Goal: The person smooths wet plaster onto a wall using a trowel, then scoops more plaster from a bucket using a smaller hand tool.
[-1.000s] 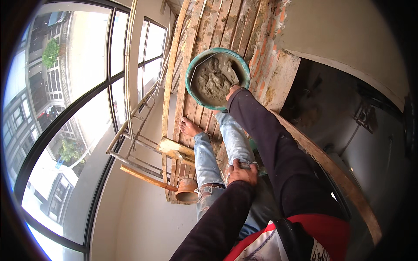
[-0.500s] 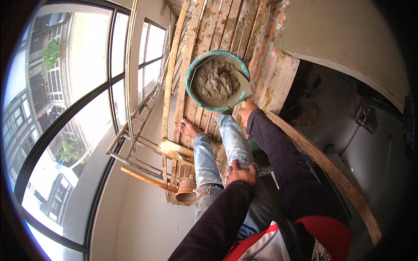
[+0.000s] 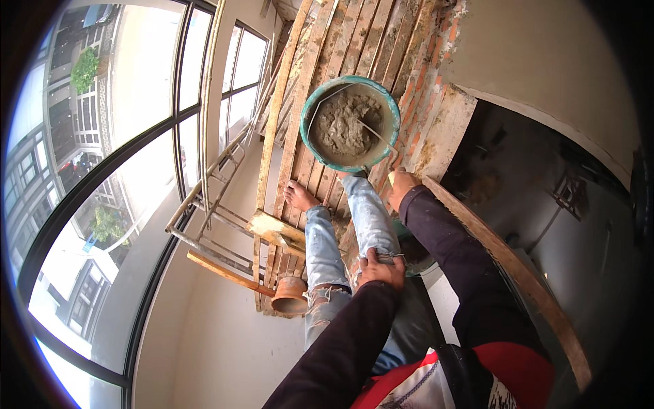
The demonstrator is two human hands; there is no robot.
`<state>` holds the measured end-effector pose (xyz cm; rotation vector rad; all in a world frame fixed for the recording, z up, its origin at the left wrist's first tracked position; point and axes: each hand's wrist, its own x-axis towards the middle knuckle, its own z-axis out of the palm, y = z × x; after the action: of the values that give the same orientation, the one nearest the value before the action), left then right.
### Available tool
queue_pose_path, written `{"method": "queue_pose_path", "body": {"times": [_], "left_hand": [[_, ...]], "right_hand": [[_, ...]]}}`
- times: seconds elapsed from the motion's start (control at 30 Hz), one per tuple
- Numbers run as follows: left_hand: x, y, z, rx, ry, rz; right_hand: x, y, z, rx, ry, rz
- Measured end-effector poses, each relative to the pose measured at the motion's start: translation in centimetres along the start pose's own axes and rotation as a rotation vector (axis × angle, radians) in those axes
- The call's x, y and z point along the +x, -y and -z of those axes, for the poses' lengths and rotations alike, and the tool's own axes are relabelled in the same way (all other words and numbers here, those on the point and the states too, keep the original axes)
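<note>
A teal-rimmed bucket of wet grey mortar sits on the plank platform beyond my bare feet. My right hand, at its lower right, grips a trowel's pale handle; the trowel blade, seen edge-on, reaches over the rim. Lower down, my left hand has its fingers wrapped over my right leg at the knee. A pale board lies left of my legs, and below it is an orange scoop with a long wooden handle.
Tall windows and metal scaffold bars are on the left. Rough brickwork borders the planks. On the right, a curved timber runs beside a dark opening. Another dark bucket is partly hidden behind my right leg.
My right hand has drawn back down and rightward from the mortar with the trowel, whose blade has turned edge-on to the camera. My left hand remains on my leg.
</note>
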<state>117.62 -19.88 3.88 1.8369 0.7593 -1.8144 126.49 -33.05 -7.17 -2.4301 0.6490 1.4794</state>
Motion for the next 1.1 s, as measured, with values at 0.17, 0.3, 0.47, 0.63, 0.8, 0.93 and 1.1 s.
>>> {"method": "queue_pose_path", "body": {"times": [0.17,0.3,0.47,0.63,0.8,0.93,1.1], "left_hand": [[-0.7,0.3,1.1,-0.01,-0.023,0.005],[-1.0,1.3,2.2,-0.032,-0.038,0.003],[-1.5,3.4,3.9,-0.066,0.004,-0.009],[-2.4,4.7,5.3,-0.11,0.027,0.0],[-3.4,4.8,5.9,-0.115,0.091,-0.005],[-2.3,3.9,2.4,-0.002,-0.27,-0.107],[-0.6,3.1,5.7,-0.109,0.065,0.013]], "right_hand": [[4.0,-2.4,0.2,0.058,-0.034,-0.074],[9.2,-0.5,-4.1,1.044,0.397,-0.164],[3.9,1.9,-5.9,1.178,0.3,-0.215],[1.5,1.8,-6.4,0.733,0.079,-0.262],[7.2,3.6,-8.2,0.418,0.139,-0.064],[12.1,5.3,-5.3,1.083,0.475,-0.049],[7.4,4.9,-3.6,1.897,1.071,-0.134]]}}
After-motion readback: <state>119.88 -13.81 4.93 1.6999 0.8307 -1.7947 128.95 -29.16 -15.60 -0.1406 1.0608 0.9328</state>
